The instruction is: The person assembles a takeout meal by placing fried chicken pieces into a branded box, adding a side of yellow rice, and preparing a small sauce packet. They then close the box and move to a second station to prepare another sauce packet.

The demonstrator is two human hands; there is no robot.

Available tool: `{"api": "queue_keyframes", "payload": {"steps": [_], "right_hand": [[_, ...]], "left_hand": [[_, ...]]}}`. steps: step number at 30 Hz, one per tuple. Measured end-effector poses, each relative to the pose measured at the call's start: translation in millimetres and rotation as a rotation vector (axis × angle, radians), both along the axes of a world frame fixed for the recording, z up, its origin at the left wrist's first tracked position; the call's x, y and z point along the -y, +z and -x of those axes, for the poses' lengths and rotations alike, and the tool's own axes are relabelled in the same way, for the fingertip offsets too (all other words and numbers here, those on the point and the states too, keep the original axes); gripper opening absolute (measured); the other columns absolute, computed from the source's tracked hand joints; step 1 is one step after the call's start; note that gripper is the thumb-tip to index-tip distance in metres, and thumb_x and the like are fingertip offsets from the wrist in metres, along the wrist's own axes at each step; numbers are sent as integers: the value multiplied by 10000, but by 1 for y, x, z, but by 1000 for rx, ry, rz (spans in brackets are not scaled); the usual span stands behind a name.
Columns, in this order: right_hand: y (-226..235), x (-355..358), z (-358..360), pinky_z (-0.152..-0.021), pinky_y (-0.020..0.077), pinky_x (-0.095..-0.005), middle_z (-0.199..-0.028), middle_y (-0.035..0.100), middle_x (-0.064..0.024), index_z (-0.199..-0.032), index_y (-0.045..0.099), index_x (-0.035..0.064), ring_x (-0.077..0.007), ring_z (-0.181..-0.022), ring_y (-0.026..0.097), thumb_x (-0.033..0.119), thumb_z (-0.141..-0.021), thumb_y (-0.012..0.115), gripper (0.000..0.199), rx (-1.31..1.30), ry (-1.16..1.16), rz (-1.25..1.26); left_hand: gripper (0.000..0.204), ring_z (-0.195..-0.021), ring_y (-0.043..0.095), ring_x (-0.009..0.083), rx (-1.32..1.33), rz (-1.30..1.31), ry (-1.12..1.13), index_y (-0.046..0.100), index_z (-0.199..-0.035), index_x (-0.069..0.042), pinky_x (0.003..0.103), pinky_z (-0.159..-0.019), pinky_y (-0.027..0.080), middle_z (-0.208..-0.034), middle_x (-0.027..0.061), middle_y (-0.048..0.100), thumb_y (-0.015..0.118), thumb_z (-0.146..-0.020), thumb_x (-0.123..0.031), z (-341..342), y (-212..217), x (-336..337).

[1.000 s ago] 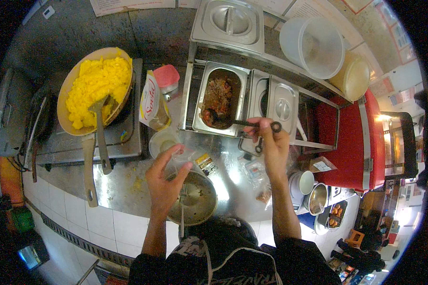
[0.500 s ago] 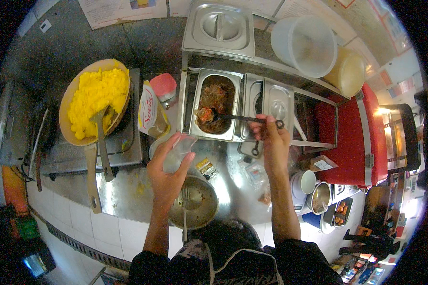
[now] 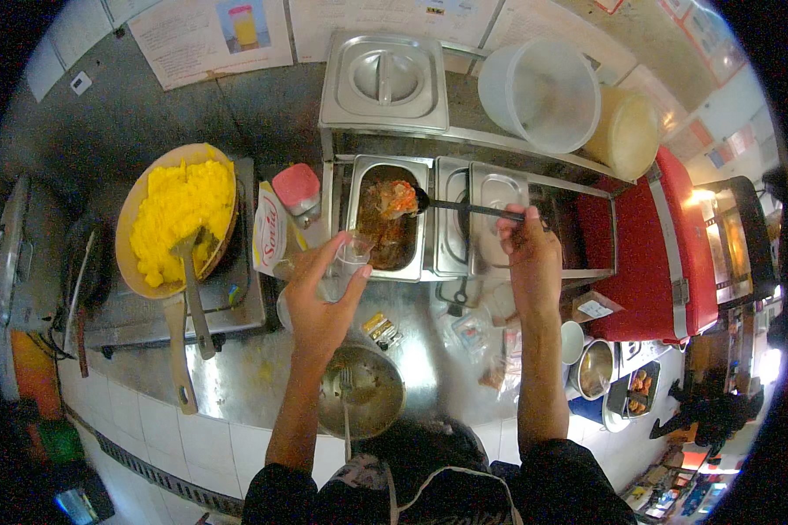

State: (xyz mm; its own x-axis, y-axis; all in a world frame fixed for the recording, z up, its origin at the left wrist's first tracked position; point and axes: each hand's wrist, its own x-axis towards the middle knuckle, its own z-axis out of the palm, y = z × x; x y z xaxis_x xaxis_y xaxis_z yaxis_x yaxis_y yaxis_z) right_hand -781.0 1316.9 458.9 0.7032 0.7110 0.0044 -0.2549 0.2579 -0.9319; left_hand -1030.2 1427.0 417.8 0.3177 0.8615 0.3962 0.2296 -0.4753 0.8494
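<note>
Far left of the open steel food pan (image 3: 385,229), a frying pan (image 3: 177,219) of yellow scrambled egg sits on a burner with a spatula (image 3: 193,289) in it. Just left of the food pan, the left hand (image 3: 320,302) grips a clear plastic cup (image 3: 346,262), tilted toward the pan's near edge. Below the food pan, a metal bowl (image 3: 363,392) with a fork rests on the tabletop (image 3: 263,376). Right of the food pan, the right hand (image 3: 527,249) is closed around a long ladle (image 3: 451,206) whose loaded scoop hangs over the pan.
</note>
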Motion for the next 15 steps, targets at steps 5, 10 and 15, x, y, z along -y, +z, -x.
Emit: {"api": "queue_keyframes", "payload": {"steps": [5, 10, 15], "right_hand": [[16, -3, -14, -666, 422, -244, -888, 704, -111, -1115, 650, -44, -115, -745, 572, 313, -1060, 505, 389, -51, 8, -7], [34, -5, -22, -672, 424, -239, -884, 708, -105, -1101, 653, -37, -109, -741, 570, 319, -1057, 512, 386, 3, 122, -24], [45, -9, -22, -673, 423, -234, -874, 714, -99, -1086, 664, -35, -95, -725, 561, 340, -1050, 526, 401, 64, 143, 51]], "left_hand": [[471, -1104, 649, 251, 37, -9, -68, 661, -1240, -22, 364, -985, 472, -1166, 127, 700, 796, -794, -88, -16, 12, -14], [499, -1089, 652, 252, 64, 8, -106, 643, -1261, -28, 371, -981, 475, -1182, 132, 694, 796, -789, -87, -28, 17, -21], [520, -1078, 659, 286, 55, -58, -39, 619, -1261, -30, 387, -957, 494, -1145, 154, 691, 805, -779, -85, -36, 16, -18]]}}
